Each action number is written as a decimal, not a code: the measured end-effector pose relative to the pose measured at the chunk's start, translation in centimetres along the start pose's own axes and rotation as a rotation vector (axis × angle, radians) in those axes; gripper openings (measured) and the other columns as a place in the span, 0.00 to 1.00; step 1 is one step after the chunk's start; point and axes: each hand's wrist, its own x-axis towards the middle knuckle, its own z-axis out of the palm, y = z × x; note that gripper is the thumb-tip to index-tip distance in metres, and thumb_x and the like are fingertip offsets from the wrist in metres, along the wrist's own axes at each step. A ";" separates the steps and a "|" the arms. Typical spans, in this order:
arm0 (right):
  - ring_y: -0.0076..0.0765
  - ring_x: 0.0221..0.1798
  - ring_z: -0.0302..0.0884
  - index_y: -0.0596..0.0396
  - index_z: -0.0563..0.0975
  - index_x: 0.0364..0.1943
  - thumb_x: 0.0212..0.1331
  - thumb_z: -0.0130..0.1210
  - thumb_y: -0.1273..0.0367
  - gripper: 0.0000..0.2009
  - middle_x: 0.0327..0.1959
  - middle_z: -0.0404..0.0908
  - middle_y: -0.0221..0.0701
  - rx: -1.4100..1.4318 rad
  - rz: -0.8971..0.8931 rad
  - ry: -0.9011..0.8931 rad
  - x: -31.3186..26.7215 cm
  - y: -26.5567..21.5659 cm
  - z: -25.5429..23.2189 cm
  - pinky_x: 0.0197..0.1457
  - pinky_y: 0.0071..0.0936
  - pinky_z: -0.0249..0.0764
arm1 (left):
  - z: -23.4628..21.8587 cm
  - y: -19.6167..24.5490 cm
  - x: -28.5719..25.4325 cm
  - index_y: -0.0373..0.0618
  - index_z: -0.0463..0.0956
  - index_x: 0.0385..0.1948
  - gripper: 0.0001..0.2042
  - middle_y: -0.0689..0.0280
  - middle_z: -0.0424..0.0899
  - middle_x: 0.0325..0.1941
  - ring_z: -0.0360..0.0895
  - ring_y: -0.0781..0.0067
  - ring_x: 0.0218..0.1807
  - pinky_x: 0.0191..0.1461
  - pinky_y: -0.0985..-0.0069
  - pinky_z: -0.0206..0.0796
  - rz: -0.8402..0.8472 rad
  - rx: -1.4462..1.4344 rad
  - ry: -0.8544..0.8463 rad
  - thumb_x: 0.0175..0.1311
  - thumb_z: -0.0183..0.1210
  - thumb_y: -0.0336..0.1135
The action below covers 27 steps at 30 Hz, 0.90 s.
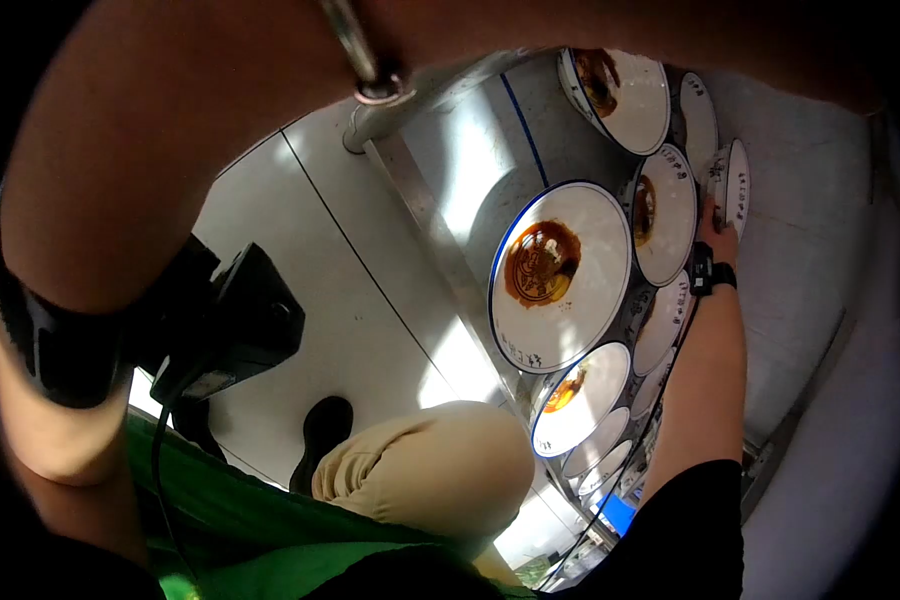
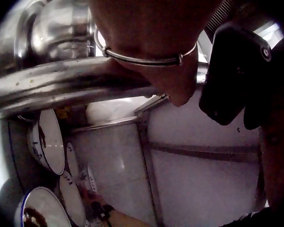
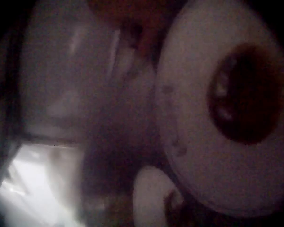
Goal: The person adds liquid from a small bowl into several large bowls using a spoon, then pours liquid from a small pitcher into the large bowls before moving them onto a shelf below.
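In the head view my right hand reaches far in among white blue-rimmed bowls and holds a bowl with lettering on its rim by its near side. Beside it stand a bowl with dark sauce and a larger bowl with reddish-brown sauce. The right wrist view is dim and blurred; a bowl with dark liquid fills its right side. My left hand, wearing a bracelet, lies against a thick metal rail; its fingers are mostly hidden, and I cannot tell how they lie.
Several more bowls with sauce stand along the metal shelf, whose edge runs beside the tiled floor. A bent knee is close to that edge. A dark cable trails along the right arm.
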 end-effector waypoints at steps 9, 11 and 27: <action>0.47 0.48 0.79 0.69 0.75 0.44 0.69 0.44 0.60 0.21 0.44 0.80 0.50 1.897 0.438 0.088 -3.7 -2.1 0.8 0.53 0.32 0.79 | 0.7 -1.7 0.4 0.36 0.58 0.62 0.33 0.53 0.76 0.51 0.76 0.64 0.52 0.54 0.69 0.71 0.032 -0.025 0.093 0.53 0.65 0.27; 0.45 0.48 0.80 0.68 0.75 0.43 0.70 0.43 0.63 0.17 0.43 0.80 0.49 1.943 0.397 0.105 -6.5 -3.1 0.7 0.53 0.31 0.81 | 1.1 -2.2 0.9 0.37 0.58 0.62 0.34 0.53 0.76 0.52 0.76 0.64 0.53 0.54 0.69 0.71 0.045 -0.040 0.113 0.53 0.66 0.27; 0.31 0.39 0.79 0.58 0.71 0.56 0.65 0.55 0.61 0.20 0.46 0.79 0.43 1.733 0.264 -0.506 -59.5 -14.6 -26.9 0.42 0.23 0.79 | 2.9 -3.8 2.3 0.44 0.58 0.67 0.36 0.54 0.78 0.58 0.78 0.65 0.58 0.57 0.72 0.72 0.164 -0.304 0.263 0.55 0.65 0.23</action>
